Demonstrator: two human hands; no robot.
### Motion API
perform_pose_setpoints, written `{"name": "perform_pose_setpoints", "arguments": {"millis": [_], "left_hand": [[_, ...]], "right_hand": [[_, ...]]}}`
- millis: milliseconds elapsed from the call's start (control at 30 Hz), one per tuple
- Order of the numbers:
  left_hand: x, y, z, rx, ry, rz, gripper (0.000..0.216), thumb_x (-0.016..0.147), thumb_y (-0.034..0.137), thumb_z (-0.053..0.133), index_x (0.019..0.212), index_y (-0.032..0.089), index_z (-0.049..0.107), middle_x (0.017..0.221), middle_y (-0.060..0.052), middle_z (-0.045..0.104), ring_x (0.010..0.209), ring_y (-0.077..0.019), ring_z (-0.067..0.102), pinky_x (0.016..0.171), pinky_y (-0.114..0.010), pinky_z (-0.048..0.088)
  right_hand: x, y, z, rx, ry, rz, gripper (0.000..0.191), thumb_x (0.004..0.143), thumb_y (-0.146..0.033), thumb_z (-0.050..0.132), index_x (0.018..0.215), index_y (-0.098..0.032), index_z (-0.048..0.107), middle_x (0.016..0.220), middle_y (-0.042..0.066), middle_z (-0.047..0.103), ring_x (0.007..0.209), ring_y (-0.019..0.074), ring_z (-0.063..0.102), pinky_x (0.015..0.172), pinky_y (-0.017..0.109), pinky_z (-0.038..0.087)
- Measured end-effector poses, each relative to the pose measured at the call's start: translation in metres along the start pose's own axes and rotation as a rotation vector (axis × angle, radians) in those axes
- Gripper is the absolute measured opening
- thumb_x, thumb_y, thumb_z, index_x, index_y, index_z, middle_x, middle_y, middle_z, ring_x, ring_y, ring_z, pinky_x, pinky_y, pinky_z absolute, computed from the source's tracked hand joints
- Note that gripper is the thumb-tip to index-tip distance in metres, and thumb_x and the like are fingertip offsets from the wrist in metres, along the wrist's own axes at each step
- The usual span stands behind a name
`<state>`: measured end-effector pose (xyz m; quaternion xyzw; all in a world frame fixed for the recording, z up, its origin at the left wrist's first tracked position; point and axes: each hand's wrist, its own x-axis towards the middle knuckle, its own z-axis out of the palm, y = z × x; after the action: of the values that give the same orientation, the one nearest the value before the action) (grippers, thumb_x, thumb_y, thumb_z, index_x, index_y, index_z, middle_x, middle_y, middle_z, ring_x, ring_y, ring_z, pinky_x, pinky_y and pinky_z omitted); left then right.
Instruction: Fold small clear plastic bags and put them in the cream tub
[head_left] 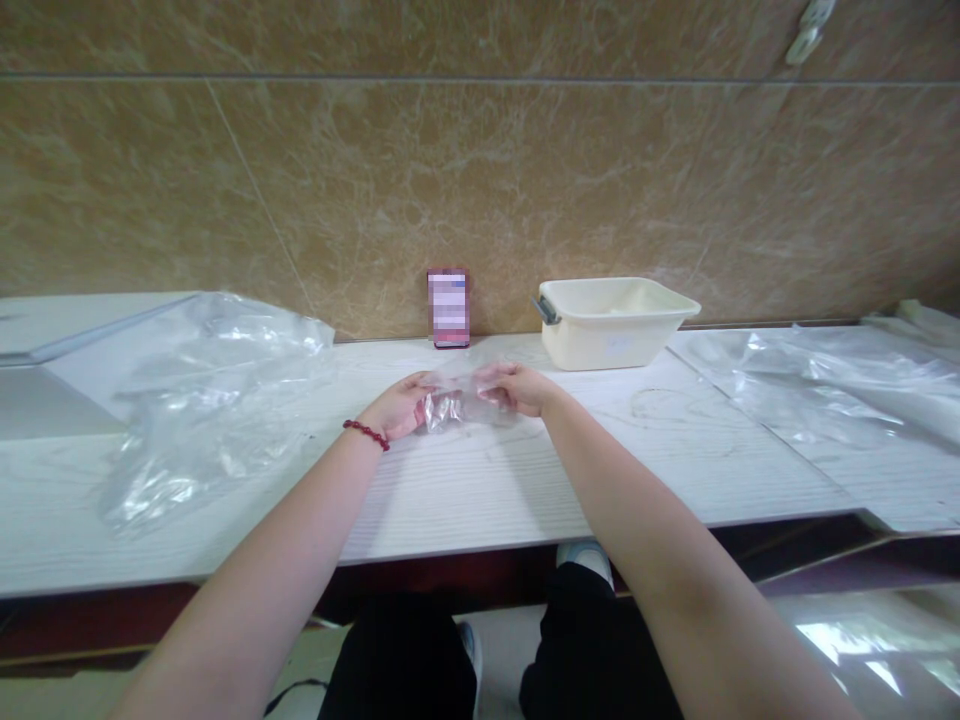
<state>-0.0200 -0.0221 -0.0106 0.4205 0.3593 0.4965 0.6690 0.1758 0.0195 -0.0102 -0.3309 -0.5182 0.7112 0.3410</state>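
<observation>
A crumpled clear plastic bag (454, 405) is stretched between my two hands, just above the white wood-grain table (465, 500). My left hand (403, 405), with a red bead bracelet at the wrist, is closed on the bag's left side. On the right side, my right hand (517, 388) pinches the same plastic between thumb and fingers. Whether anything lies inside the bag, I cannot tell. Behind the hands a phone (449, 308) leans upright against the wall, its screen blurred out.
A cream plastic bin (615, 325) with a grey handle stands right of the phone by the wall. Large clear plastic sheeting (217, 400) spreads on the left beside a white box (67, 390). More clear plastic (840, 385) covers the right side. The brown marbled wall (480, 190) bounds the back.
</observation>
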Motion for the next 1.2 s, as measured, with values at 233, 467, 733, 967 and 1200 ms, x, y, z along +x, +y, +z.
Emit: {"name": "perform_pose_setpoints", "arguments": {"millis": [233, 467, 733, 967, 1200], "left_hand": [[-0.015, 0.011, 0.007, -0.008, -0.149, 0.039, 0.060, 0.066, 0.005, 0.048, 0.121, 0.023, 0.032, 0.101, -0.009, 0.058, 0.085, -0.0171, 0.058, 0.077, -0.035, 0.041], [-0.017, 0.016, 0.010, -0.117, -0.139, 0.041, 0.053, 0.075, 0.029, 0.039, 0.125, 0.019, 0.026, 0.090, -0.008, 0.061, 0.081, -0.0204, 0.058, 0.075, -0.041, 0.041], [-0.002, 0.007, 0.004, -0.108, -0.028, -0.200, 0.034, 0.080, 0.028, 0.034, 0.103, 0.007, 0.048, 0.079, -0.011, 0.063, 0.069, -0.0175, 0.060, 0.066, -0.030, 0.047], [0.000, 0.004, 0.006, -0.130, 0.027, -0.203, 0.020, 0.077, 0.017, 0.038, 0.085, 0.009, 0.054, 0.076, -0.009, 0.062, 0.073, -0.0167, 0.059, 0.072, -0.031, 0.047], [-0.001, 0.010, 0.009, -0.269, 0.070, 0.012, 0.024, 0.079, 0.015, 0.032, 0.091, 0.010, 0.052, 0.084, -0.008, 0.061, 0.079, -0.0147, 0.058, 0.073, -0.032, 0.047]], "right_hand": [[-0.004, -0.004, 0.004, -0.029, 0.061, -0.039, 0.009, 0.067, -0.008, 0.050, 0.063, -0.015, 0.054, 0.057, -0.003, 0.056, 0.049, 0.0056, 0.052, 0.043, 0.014, 0.039], [-0.006, -0.007, 0.007, -0.010, 0.096, -0.033, 0.011, 0.063, -0.007, 0.048, 0.060, -0.016, 0.046, 0.056, -0.005, 0.052, 0.046, 0.0042, 0.048, 0.045, 0.015, 0.039], [-0.008, -0.009, 0.008, -0.016, 0.078, -0.074, 0.011, 0.064, -0.010, 0.048, 0.060, -0.017, 0.039, 0.066, -0.003, 0.056, 0.045, 0.0049, 0.046, 0.040, 0.015, 0.035], [-0.004, -0.006, 0.008, -0.051, 0.105, -0.143, 0.007, 0.068, -0.014, 0.047, 0.070, -0.018, 0.043, 0.070, -0.003, 0.052, 0.048, 0.0045, 0.047, 0.041, 0.015, 0.036], [-0.001, -0.007, 0.014, -0.041, 0.368, 0.035, 0.026, 0.071, -0.017, 0.053, 0.091, -0.019, 0.035, 0.071, 0.000, 0.051, 0.056, 0.0068, 0.054, 0.056, 0.022, 0.047]]}}
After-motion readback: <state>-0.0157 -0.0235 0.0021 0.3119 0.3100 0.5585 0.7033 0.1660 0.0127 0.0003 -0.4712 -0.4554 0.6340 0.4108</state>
